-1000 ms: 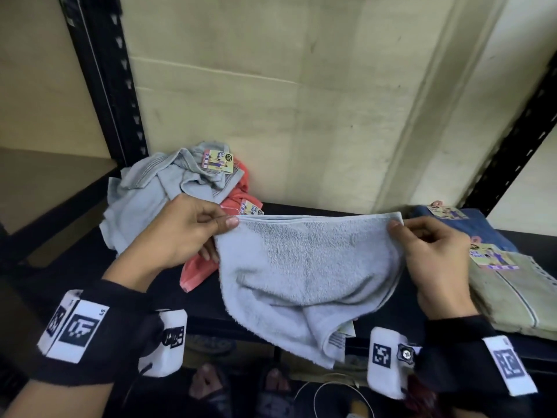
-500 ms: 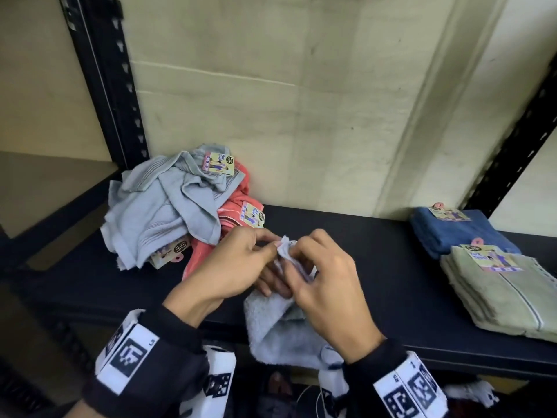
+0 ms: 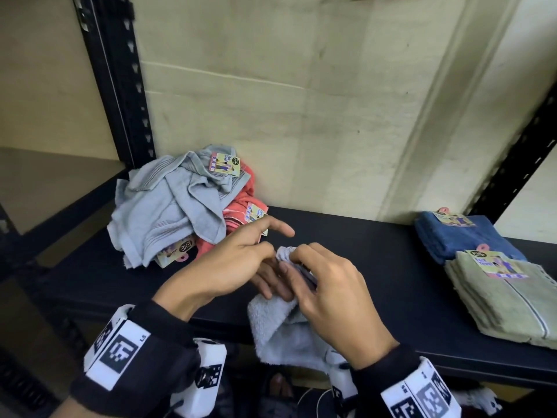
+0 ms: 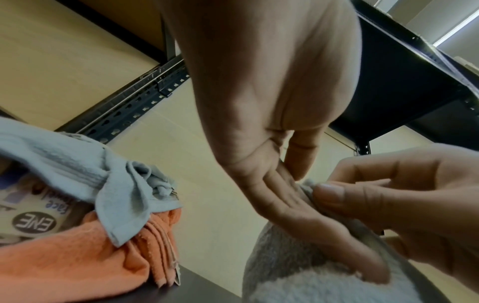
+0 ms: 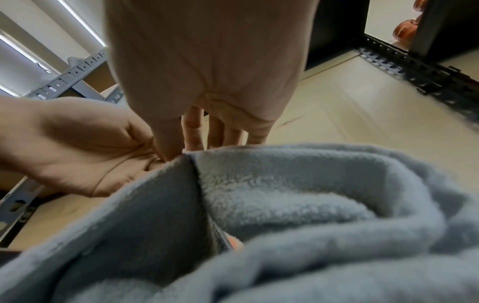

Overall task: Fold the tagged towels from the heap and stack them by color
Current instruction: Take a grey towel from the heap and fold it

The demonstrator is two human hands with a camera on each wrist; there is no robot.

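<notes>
Bare black metal shelf [image 3: 355, 245] lies open between the crumpled heap of grey and coral towels [image 3: 180, 203] far left and the folded blue towel stack [image 3: 458, 236] and folded olive towel stack [image 3: 506, 300] right.

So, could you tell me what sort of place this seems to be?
Probably a storeroom or stockroom, not a home: a black slotted-steel shelving upright and dark shelf against a bare wall, towels with retail tags in a heap, and folded stacks on the shelf.
</notes>
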